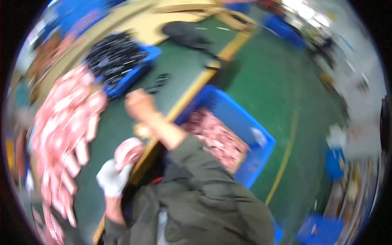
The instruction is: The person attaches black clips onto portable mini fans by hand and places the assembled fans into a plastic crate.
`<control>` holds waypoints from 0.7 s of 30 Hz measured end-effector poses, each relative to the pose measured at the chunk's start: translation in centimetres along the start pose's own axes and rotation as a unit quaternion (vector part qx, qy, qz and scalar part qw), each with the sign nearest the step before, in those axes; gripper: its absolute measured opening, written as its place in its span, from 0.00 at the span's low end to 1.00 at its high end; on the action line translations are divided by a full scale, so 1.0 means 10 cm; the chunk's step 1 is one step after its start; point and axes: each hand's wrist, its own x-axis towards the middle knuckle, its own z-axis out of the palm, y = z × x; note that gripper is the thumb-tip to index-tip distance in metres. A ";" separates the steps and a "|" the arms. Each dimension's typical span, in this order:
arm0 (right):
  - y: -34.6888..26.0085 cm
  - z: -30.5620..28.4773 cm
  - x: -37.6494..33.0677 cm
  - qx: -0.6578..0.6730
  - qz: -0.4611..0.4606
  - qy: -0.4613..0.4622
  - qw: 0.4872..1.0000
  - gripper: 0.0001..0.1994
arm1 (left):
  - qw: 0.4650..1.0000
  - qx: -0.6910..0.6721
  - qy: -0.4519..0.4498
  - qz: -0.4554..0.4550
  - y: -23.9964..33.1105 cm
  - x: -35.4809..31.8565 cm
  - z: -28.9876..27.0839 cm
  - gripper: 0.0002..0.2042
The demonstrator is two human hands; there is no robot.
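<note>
Reading the view as a dial, the green-topped table (97, 143) spreads from 8 o'clock round to 12, its wooden edge running on a slant between the work surface and the person's body. Along the table's far side, at 9 o'clock, lies a big heap of pink pieces (65, 130), apparently piled there to be within the left arm's range. The blue crate (237, 112) stands at 3 o'clock, off the table and right beside its edge; more pink pieces (220, 143) lie inside, so it probably serves as a container close to the right arm. At 10 o'clock a blue tray (153, 53) sits on the table, heaped with black parts (116, 57), likely put there so they stay together and apart from the pink heap. A dark, flat item (183, 34) rests toward 12 o'clock.

The left hand (112, 178), in a white glove, is at 8 o'clock with its fingers closed around the lower part of a rolled pink piece (127, 151), whose ring-like end faces up and clear of the fingers, perhaps to leave it accessible. The bare right hand (140, 104), between 9 and 10 o'clock, is curled like a loose fist; blur hides whether it grasps anything. Just beyond its fingers lies a small black strip (162, 81); whether they touch I cannot tell.
</note>
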 end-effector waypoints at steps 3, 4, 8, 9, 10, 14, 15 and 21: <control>0.32 -0.15 -0.08 -0.054 0.022 -0.006 0.998 0.03 | 0.999 -0.029 -0.009 -0.015 -0.04 0.02 0.12 0.21; 0.49 -0.24 -0.12 -0.071 0.020 -0.027 0.997 0.03 | 0.999 -0.049 0.015 0.001 -0.08 0.03 0.22 0.22; 0.19 -0.33 -0.11 0.132 0.106 0.016 0.985 0.12 | 0.959 -0.220 0.032 -0.174 -0.23 -0.18 -0.01 0.17; 0.12 -0.36 -0.13 0.216 0.149 0.053 0.963 0.14 | 0.937 -0.277 0.057 -0.203 -0.25 -0.23 -0.03 0.15; 0.05 -0.40 -0.19 0.309 0.191 0.059 0.930 0.15 | 0.900 -0.359 0.036 -0.244 -0.28 -0.27 -0.08 0.15; -0.36 -0.85 -0.62 0.387 0.255 -0.006 0.886 0.13 | 0.740 -0.584 0.058 -0.329 -0.30 -0.38 -0.19 0.16; -0.52 -0.99 -0.72 0.300 0.177 0.033 0.937 0.11 | 0.699 -0.633 0.078 -0.325 -0.30 -0.37 -0.14 0.14; -1.09 -1.48 -1.08 0.474 0.279 -0.058 0.833 0.08 | 0.671 -0.688 -0.010 -0.276 -0.15 -0.26 -0.13 0.12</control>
